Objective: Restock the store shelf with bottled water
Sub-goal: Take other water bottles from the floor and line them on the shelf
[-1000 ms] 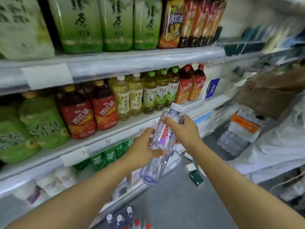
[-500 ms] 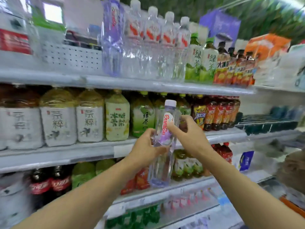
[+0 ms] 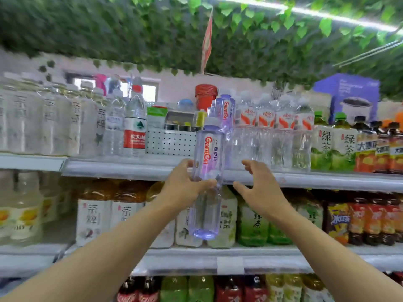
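Note:
My left hand [image 3: 185, 186] grips a tall clear purple-tinted water bottle [image 3: 207, 171] around its middle, upright, with its white cap level with the top shelf [image 3: 130, 166]. My right hand [image 3: 259, 188] hovers just to the right of the bottle, fingers spread and loosely curved, touching nothing. A matching purple bottle [image 3: 225, 112] stands on the top shelf right behind the held one. Left of it is a gap in front of a white perforated basket [image 3: 172, 142].
Clear water bottles with red-orange labels [image 3: 270, 131] fill the top shelf to the right, then green tea bottles [image 3: 333, 147]. A red-labelled water bottle [image 3: 135, 125] stands to the left. Large tea bottles [image 3: 104, 212] line the shelf below. Fake ivy [image 3: 152, 29] hangs overhead.
The bottle has risen from the lower shelves up to the top shelf's level. My right hand has let go of it and now hovers beside it; my left hand still holds it.

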{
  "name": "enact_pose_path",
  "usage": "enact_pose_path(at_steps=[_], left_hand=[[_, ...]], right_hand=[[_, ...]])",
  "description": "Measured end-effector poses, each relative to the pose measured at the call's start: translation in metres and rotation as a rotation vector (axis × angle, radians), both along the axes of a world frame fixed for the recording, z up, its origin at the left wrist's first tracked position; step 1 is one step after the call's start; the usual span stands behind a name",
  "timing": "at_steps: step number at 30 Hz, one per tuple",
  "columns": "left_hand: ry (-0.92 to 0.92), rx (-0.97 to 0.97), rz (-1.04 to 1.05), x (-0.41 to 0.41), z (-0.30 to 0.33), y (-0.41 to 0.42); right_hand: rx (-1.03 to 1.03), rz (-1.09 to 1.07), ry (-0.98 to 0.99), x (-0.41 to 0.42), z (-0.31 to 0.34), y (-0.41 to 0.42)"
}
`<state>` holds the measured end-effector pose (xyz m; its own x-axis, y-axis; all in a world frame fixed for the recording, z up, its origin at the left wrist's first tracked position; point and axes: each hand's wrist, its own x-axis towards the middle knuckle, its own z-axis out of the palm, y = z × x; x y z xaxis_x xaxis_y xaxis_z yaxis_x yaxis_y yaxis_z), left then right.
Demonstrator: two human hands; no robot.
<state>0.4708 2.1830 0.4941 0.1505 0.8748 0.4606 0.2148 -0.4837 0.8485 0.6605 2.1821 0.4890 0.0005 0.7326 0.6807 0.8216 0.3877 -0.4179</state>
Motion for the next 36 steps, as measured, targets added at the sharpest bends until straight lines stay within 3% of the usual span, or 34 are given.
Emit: enact_pose_path(at_steps=[17,25,36], left_hand=[[-0.061,0.159,0.022,-0.082,0.113,0.111],[-0.029,0.162,-0.008,-0.068,0.113,0.175],[-0.049,0.149,-0.027,-0.054,0.104,0.198]], right_hand=[[0.074,-0.120,-0.129,-0.096,0.027,0.102],[0.082,-0.275,-0.281,-0.097,0.012,0.115],[0.189,-0.191,-0.401,-0.087,-0.004,0.130]])
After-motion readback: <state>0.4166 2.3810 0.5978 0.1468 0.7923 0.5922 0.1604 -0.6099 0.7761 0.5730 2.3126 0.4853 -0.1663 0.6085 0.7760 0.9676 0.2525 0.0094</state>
